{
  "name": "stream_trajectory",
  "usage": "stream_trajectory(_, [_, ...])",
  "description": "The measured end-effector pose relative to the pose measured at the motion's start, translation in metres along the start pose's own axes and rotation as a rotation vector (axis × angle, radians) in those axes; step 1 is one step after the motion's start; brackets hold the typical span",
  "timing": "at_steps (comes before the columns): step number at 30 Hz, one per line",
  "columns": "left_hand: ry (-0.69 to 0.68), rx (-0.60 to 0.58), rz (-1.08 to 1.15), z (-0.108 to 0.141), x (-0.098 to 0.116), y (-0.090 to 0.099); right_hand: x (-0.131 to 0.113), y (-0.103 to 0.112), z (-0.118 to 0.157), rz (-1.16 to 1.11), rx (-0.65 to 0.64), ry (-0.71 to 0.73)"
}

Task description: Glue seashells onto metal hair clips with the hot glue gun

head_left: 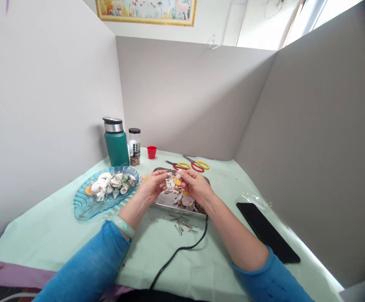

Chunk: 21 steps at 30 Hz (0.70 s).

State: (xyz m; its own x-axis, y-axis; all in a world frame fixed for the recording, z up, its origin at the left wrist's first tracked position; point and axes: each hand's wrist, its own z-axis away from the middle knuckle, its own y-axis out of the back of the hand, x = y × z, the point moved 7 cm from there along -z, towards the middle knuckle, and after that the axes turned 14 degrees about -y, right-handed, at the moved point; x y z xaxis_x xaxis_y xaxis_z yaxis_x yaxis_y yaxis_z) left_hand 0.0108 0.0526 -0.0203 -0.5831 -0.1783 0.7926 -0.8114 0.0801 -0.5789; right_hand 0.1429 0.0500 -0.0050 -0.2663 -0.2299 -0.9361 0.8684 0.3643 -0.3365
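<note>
Both hands are raised over a metal tray [169, 205] that holds small shells, larger pale shells and orange pieces. My right hand [196, 186] pinches a small whitish shell [179, 173] between thumb and fingertips. Just to its left, the thumb and fingers of my left hand [154, 186] are pinched together at the tray's far side. What sits between them is too small to name. Shells [187, 200] lie in the tray under my right hand. A pale green bangle [123, 226] circles my left wrist.
A blue scalloped dish [83, 212] of shells stands left, before a green bottle [117, 149] and a clear jar [135, 147]. Behind the tray are a red cup [151, 152] and two scissors [198, 166]. Safety pins [182, 224], a black cord [182, 248] and a black slab [267, 233] lie nearer.
</note>
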Motion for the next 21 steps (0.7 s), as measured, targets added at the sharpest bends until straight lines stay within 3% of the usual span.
stream_trajectory(9, [0.014, -0.025, -0.017, 0.003, -0.001, -0.004, -0.003, -0.002, 0.008, 0.122, 0.225, 0.112])
stream_trajectory(21, [0.003, -0.036, -0.033, 0.001, -0.003, -0.004, 0.001, -0.004, 0.011, 0.099, 0.287, 0.099])
